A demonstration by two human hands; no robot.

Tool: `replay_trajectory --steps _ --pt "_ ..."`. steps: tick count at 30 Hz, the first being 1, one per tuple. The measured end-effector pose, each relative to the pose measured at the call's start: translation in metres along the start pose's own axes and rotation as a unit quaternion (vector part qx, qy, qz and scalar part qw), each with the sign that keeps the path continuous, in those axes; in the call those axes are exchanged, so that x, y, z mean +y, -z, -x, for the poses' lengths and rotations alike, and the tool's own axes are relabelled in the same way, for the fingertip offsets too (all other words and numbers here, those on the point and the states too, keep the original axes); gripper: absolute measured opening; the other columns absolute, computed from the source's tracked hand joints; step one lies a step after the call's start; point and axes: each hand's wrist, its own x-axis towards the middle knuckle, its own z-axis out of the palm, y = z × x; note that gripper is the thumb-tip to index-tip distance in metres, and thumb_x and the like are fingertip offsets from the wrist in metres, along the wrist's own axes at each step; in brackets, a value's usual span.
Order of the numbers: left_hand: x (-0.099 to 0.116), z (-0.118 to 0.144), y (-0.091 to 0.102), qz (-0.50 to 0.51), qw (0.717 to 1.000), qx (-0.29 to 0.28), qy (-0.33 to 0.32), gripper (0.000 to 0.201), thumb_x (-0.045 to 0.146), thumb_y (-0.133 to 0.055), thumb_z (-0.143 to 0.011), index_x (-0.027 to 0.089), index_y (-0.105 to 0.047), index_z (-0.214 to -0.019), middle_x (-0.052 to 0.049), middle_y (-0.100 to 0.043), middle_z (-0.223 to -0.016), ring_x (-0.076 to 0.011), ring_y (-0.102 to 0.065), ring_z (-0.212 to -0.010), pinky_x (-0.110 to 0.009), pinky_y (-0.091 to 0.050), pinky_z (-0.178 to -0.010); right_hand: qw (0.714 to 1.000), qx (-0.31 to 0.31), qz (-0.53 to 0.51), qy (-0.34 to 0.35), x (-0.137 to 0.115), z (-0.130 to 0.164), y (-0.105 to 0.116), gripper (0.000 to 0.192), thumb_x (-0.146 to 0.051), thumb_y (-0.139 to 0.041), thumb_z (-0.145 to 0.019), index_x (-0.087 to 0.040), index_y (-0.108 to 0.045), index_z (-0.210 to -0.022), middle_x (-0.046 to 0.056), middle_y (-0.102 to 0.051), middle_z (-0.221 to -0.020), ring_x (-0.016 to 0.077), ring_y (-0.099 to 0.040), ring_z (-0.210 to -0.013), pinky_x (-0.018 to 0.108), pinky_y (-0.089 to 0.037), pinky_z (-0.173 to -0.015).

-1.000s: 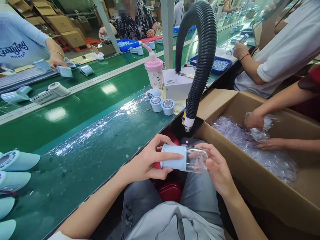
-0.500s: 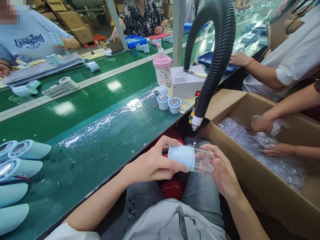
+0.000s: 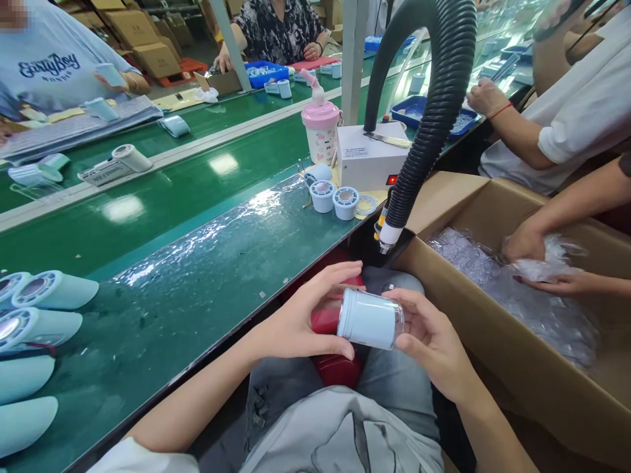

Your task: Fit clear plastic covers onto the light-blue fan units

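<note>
A light-blue plastic cylinder (image 3: 367,318) lies on its side above my lap, pushed inside a clear plastic cup (image 3: 398,323). My right hand (image 3: 426,335) grips the closed end of the cup, thumb below and fingers above. At the other end, my left hand (image 3: 320,322) is spread, its thumb and fingers apart around the cylinder's ridged blue rim. A gap shows between the left palm and that rim; whether a fingertip still touches it I cannot tell.
A black ribbed hose (image 3: 446,98) with a metal nozzle hangs ahead. A cardboard box (image 3: 473,309) of clear parts stands at right, a co-worker's hands (image 3: 537,256) inside. Blue housings (image 3: 54,289) lie left on the green bench (image 3: 207,282). A pink-lidded cup (image 3: 320,128) stands beside a white device (image 3: 369,157).
The blue cylinder has slid deep into the clear cup. My left fingers have opened away from it, and my right hand has shifted left with the cup.
</note>
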Motion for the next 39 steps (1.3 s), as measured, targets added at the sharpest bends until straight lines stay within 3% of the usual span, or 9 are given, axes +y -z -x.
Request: replay_trajectory --steps 3,5,10,14,20,26,31,39 --pt "0.004 0.002 -0.001 0.037 0.994 -0.028 0.098 0.073 0.023 -0.078 -0.074 0.028 -0.043 -0.138 -0.012 -0.054 -0.133 -0.0261 -0.06 -0.117 -0.04 -0.052 -0.097 0.998 -0.014 0.051 0.032 0.003 0.001 0.003 0.042 -0.033 -0.072 -0.083 -0.031 -0.057 -0.122 0.006 -0.062 -0.119 0.0244 -0.062 -0.103 0.034 -0.057 -0.085" --pt "0.005 0.003 -0.002 0.062 0.989 -0.031 0.128 0.071 0.023 -0.076 -0.076 0.028 -0.042 -0.138 -0.01 -0.06 -0.124 -0.023 -0.064 -0.107 -0.036 -0.057 -0.088 0.994 -0.025 0.087 0.06 0.003 0.003 0.006 0.043 -0.027 -0.073 -0.082 -0.031 -0.057 -0.121 0.008 -0.059 -0.125 0.0264 -0.06 -0.111 0.038 -0.056 -0.09" --pt "0.006 0.007 -0.005 0.06 0.993 -0.021 0.102 0.077 0.02 -0.081 -0.07 0.029 -0.046 -0.138 -0.01 -0.058 -0.128 -0.0231 -0.063 -0.108 -0.034 -0.055 -0.09 0.971 -0.044 0.19 0.14 -0.002 0.008 0.011 0.049 -0.019 -0.075 -0.079 -0.035 -0.055 -0.121 0.007 -0.055 -0.136 0.0285 -0.052 -0.126 0.045 -0.051 -0.099" --pt "0.007 0.008 -0.005 0.003 0.998 -0.021 0.056 0.075 0.021 -0.081 -0.071 0.03 -0.047 -0.138 -0.01 -0.053 -0.137 -0.0259 -0.058 -0.119 -0.036 -0.052 -0.096 0.962 -0.051 0.224 0.146 -0.009 0.008 0.012 0.047 -0.018 -0.075 -0.078 -0.033 -0.057 -0.119 0.009 -0.058 -0.134 0.0296 -0.054 -0.125 0.045 -0.052 -0.098" --pt "0.008 0.008 -0.001 -0.1 0.994 -0.028 -0.02 0.071 0.027 -0.079 -0.073 0.029 -0.049 -0.138 -0.01 -0.054 -0.14 -0.0284 -0.049 -0.13 -0.043 -0.038 -0.111 0.987 -0.048 0.146 0.051 -0.014 0.007 0.013 0.044 -0.025 -0.077 -0.077 -0.031 -0.061 -0.117 0.006 -0.065 -0.118 0.0258 -0.065 -0.106 0.036 -0.059 -0.088" --pt "0.008 0.009 -0.001 -0.133 0.99 -0.036 -0.041 0.074 0.028 -0.079 -0.073 0.031 -0.046 -0.14 -0.008 -0.053 -0.141 -0.0262 -0.049 -0.131 -0.04 -0.037 -0.111 0.995 -0.062 0.054 -0.057 -0.014 0.005 0.011 0.041 -0.036 -0.074 -0.08 -0.029 -0.058 -0.117 0.007 -0.064 -0.11 0.0231 -0.065 -0.094 0.031 -0.059 -0.078" --pt "0.008 0.01 -0.002 -0.131 0.99 -0.038 -0.038 0.073 0.027 -0.077 -0.075 0.029 -0.046 -0.14 -0.008 -0.052 -0.143 -0.0255 -0.049 -0.131 -0.039 -0.037 -0.112 0.993 -0.044 -0.029 -0.108 -0.013 0.002 0.006 0.039 -0.045 -0.073 -0.08 -0.026 -0.058 -0.111 0.005 -0.064 -0.103 0.0157 -0.064 -0.071 0.027 -0.058 -0.062" --pt "0.008 0.012 -0.003 -0.124 0.991 -0.036 -0.03 0.073 0.028 -0.078 -0.074 0.026 -0.047 -0.139 -0.01 -0.054 -0.14 -0.0265 -0.051 -0.129 -0.039 -0.039 -0.11 0.965 -0.022 -0.123 -0.229 -0.016 -0.003 -0.006 0.045 -0.057 -0.068 -0.078 -0.02 -0.054 -0.1 -0.001 -0.068 -0.064 0.0168 -0.068 -0.051 0.023 -0.056 -0.044"
